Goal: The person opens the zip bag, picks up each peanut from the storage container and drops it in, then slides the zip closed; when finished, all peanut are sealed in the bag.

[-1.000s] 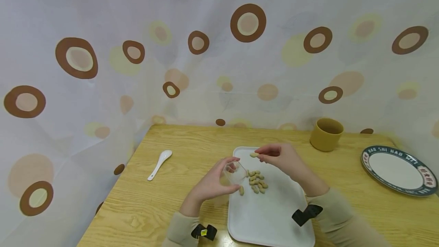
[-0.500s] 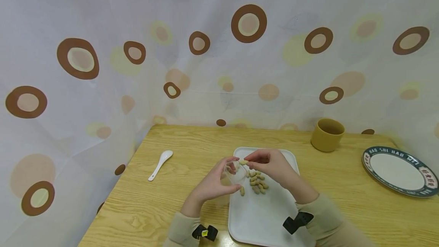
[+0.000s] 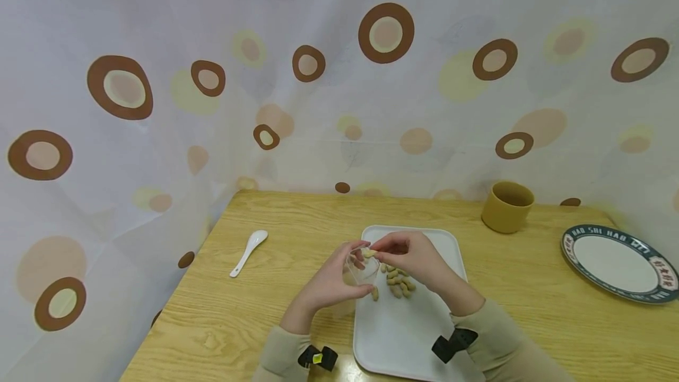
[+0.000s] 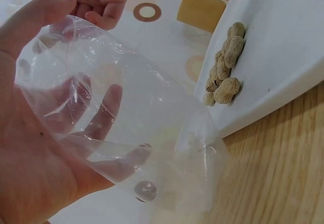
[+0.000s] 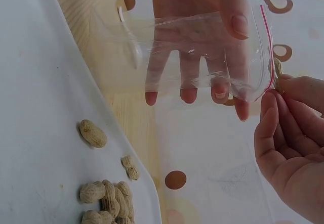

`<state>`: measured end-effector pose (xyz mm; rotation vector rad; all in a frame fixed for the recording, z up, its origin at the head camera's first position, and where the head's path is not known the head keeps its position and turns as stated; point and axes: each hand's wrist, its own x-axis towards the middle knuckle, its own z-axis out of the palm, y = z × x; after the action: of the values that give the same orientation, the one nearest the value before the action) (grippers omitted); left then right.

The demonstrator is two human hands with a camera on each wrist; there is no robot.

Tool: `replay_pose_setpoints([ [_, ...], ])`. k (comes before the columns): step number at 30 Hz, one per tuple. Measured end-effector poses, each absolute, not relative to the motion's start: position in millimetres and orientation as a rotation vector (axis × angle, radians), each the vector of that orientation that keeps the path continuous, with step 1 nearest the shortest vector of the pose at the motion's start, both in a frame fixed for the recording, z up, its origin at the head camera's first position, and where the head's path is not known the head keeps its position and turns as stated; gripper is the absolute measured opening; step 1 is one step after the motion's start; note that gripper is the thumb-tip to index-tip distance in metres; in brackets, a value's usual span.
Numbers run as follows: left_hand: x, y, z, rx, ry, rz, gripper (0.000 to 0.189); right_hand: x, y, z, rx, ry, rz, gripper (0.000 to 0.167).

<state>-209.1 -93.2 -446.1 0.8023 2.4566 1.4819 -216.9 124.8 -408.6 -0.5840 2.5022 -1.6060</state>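
Observation:
My left hand (image 3: 334, 279) holds a clear plastic zip bag (image 4: 167, 102) between thumb and fingers, its mouth spread apart. A pink line edges the bag's mouth in the right wrist view. With thumb and fingertips, my right hand (image 3: 419, 259) pinches a peanut in its shell (image 3: 369, 253) right at that mouth. In the right wrist view the peanut is partly covered by the fingers, and I cannot tell how far inside the rim it sits. Below the hands, several more unshelled peanuts (image 5: 119, 201) lie grouped on a white tray (image 3: 403, 335).
The tray stands on a wooden table (image 3: 201, 323). A white spoon (image 3: 248, 253) lies to the left. At the back right is a mustard-yellow cup (image 3: 506, 208), with a green-rimmed plate (image 3: 615, 264) farther right. A dotted curtain (image 3: 339, 75) hangs behind the table.
My right hand has come left and down with the peanut, from over the tray's far end to the bag's mouth. My left hand and the bag have stayed nearly in place.

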Motion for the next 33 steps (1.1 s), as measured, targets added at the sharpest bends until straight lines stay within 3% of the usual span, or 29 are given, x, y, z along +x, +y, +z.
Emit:
replay_pose_setpoints([
  [22, -210.2, -93.6, -447.3, 0.821, 2.438, 1.474, 0.072, -221.1, 130.2, -409.5, -0.566, 2.521, -1.589, 0.020],
  [33, -208.8, -94.2, -447.8, 0.804, 2.449, 1.477, 0.072, -233.6, 154.3, -437.7, -0.474, 2.647, -1.413, 0.019],
])
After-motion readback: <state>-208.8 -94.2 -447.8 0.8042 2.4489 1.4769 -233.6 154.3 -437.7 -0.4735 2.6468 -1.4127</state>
